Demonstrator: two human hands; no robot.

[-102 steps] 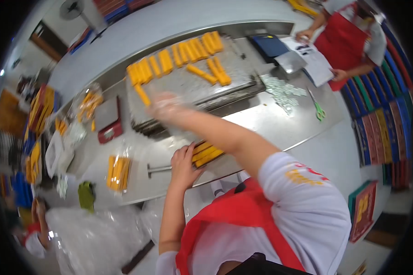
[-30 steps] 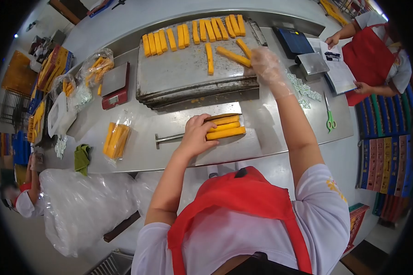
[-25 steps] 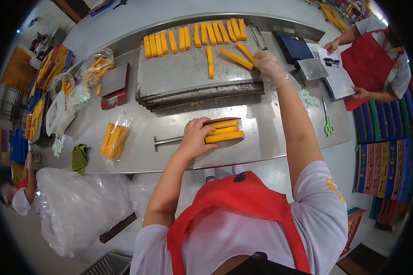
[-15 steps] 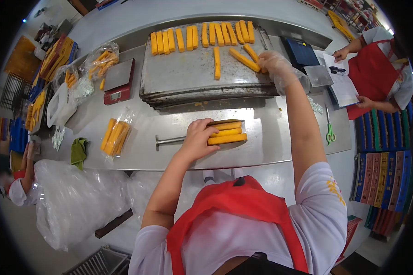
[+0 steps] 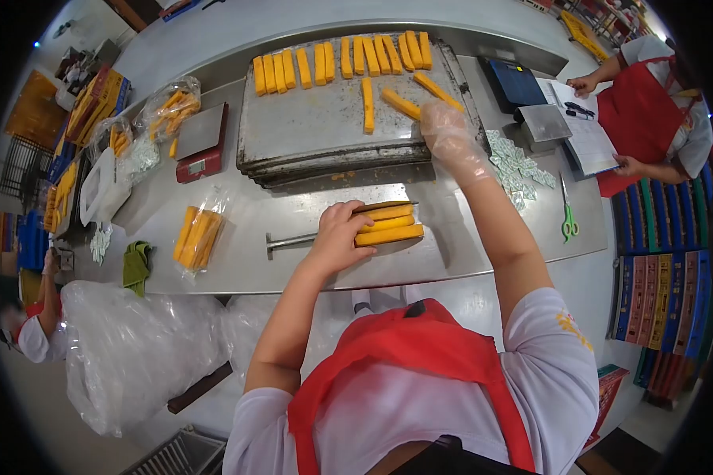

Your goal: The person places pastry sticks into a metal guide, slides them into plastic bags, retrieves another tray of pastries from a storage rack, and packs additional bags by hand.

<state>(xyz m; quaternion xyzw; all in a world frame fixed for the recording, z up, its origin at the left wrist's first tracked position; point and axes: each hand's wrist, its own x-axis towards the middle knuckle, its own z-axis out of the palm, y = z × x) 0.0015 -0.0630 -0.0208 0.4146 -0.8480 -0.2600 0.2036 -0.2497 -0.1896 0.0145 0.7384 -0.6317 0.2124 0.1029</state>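
My left hand is bare and closed around a metal holder, a trough with a T-ended handle pointing left. Several yellow baked sticks lie side by side in it, their left ends under my fingers. Over the right side of the stacked baking trays is my right hand in a clear plastic glove. Its fingers are curled over the near end of a slanted yellow baked stick. Close by lie another slanted stick and an upright-lying one. More sticks line the tray's far edge.
A filled clear bag and a red scale lie to the left. Small packets, green scissors and a metal box are on the right. A co-worker in a red apron holds a clipboard.
My right hand has moved left and toward me, over the slanted stick's near end, and that stick has shifted slightly. Small packets now show where my forearm was. My left hand stays on the holder.
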